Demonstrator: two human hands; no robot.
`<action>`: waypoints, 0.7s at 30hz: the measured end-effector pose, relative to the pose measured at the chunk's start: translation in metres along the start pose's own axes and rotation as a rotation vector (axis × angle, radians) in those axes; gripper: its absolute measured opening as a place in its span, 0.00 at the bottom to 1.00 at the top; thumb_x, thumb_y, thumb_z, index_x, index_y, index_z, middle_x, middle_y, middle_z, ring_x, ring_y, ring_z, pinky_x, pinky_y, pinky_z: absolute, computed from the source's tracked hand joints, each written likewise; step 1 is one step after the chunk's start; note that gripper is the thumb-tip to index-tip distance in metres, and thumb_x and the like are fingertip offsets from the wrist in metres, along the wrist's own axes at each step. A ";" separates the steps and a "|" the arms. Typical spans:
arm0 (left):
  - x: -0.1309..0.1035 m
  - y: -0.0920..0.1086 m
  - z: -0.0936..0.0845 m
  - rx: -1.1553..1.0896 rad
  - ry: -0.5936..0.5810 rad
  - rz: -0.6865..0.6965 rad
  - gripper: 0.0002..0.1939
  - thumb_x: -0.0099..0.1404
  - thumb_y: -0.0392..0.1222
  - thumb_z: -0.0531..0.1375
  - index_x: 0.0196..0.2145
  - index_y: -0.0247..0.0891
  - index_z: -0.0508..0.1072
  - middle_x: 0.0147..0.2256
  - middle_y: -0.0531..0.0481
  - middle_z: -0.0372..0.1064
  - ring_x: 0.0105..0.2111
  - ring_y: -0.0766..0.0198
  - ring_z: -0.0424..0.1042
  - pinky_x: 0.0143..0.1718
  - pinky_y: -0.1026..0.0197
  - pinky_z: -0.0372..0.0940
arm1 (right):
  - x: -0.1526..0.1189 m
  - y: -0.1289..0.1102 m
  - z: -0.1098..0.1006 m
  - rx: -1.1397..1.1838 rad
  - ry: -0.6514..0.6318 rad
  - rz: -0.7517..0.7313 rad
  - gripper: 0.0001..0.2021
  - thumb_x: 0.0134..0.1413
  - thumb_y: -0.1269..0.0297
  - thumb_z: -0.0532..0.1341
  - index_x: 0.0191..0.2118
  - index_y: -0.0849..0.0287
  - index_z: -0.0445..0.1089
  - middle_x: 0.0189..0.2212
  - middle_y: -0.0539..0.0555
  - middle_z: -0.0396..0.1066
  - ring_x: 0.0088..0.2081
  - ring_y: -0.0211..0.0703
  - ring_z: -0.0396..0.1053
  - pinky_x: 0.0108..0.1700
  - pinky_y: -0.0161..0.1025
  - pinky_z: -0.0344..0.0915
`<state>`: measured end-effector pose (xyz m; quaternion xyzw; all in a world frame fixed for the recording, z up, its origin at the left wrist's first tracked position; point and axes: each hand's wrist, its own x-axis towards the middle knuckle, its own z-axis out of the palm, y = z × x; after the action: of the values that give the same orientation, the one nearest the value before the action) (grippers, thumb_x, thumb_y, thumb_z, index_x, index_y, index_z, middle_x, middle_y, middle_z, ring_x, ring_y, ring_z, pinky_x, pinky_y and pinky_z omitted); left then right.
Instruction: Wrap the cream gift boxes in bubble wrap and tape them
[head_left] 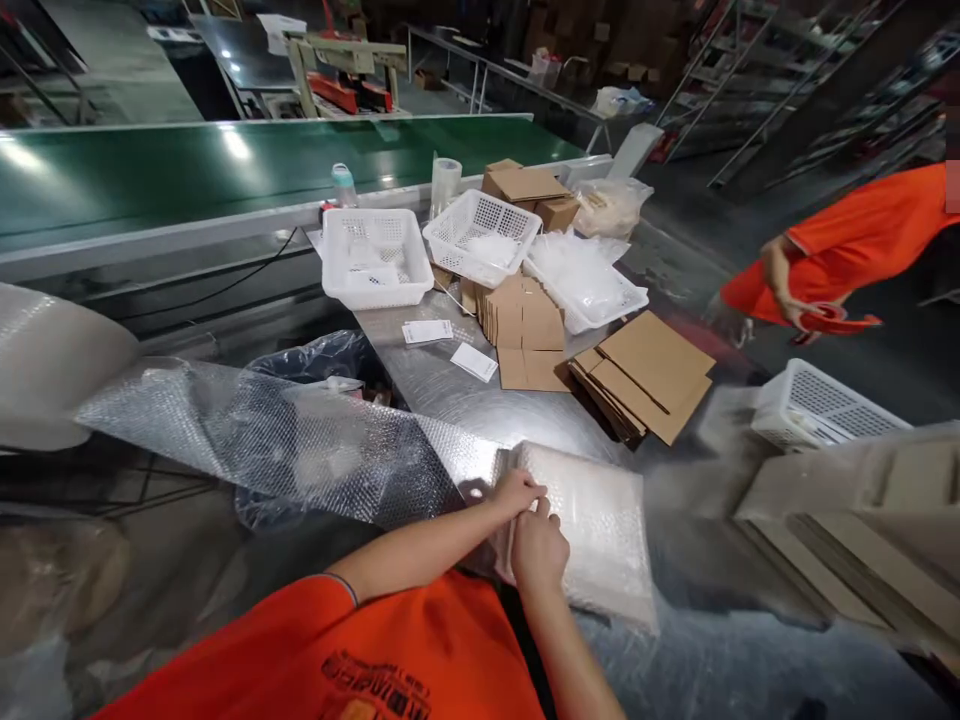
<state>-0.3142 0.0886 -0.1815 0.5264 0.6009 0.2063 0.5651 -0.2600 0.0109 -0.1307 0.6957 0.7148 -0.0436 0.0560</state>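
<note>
On the metal table lies a flat, squarish package wrapped in bubble wrap [592, 530]. A long strip of bubble wrap [322, 450] runs from it leftward over the table edge, towards a large pale roll [52, 370]. My left hand [517, 492] is closed at the package's near left edge, its fingers pinching the wrap. Right beside it, my right hand [541, 545] is also closed, thumb and fingers on the same edge. The two hands touch or almost touch. What is inside the package is blurred by the wrap.
White baskets [375, 300], flat cardboard boxes [652, 370] and paper slips [474, 362] lie farther up the metal table [442, 385]. A green conveyor [285, 160] runs behind. A person in orange [862, 240] stands at right, near another white basket [787, 400] and stacked cardboard [862, 560].
</note>
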 end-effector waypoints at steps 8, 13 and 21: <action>0.004 -0.013 -0.002 0.106 0.066 -0.038 0.16 0.62 0.36 0.58 0.17 0.37 0.66 0.21 0.54 0.58 0.30 0.61 0.66 0.37 0.59 0.60 | -0.019 -0.009 0.024 0.038 -0.043 0.014 0.18 0.60 0.76 0.49 0.44 0.64 0.76 0.49 0.67 0.72 0.42 0.54 0.73 0.40 0.46 0.71; 0.006 -0.025 -0.005 0.128 0.039 0.003 0.17 0.61 0.38 0.58 0.16 0.38 0.63 0.19 0.56 0.55 0.26 0.66 0.60 0.32 0.61 0.55 | -0.030 0.058 0.034 0.207 0.078 -0.064 0.20 0.66 0.61 0.48 0.54 0.63 0.71 0.54 0.66 0.70 0.56 0.51 0.68 0.57 0.45 0.65; 0.006 -0.027 -0.008 0.191 0.026 0.029 0.15 0.62 0.39 0.58 0.18 0.37 0.65 0.21 0.56 0.58 0.28 0.65 0.63 0.35 0.63 0.59 | 0.005 0.113 0.052 -0.020 -0.026 -0.116 0.33 0.66 0.46 0.47 0.70 0.56 0.52 0.71 0.61 0.45 0.72 0.63 0.38 0.65 0.73 0.39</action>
<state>-0.3310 0.0865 -0.2052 0.5839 0.6174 0.1628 0.5013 -0.1459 0.0117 -0.1814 0.6518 0.7536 -0.0485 0.0698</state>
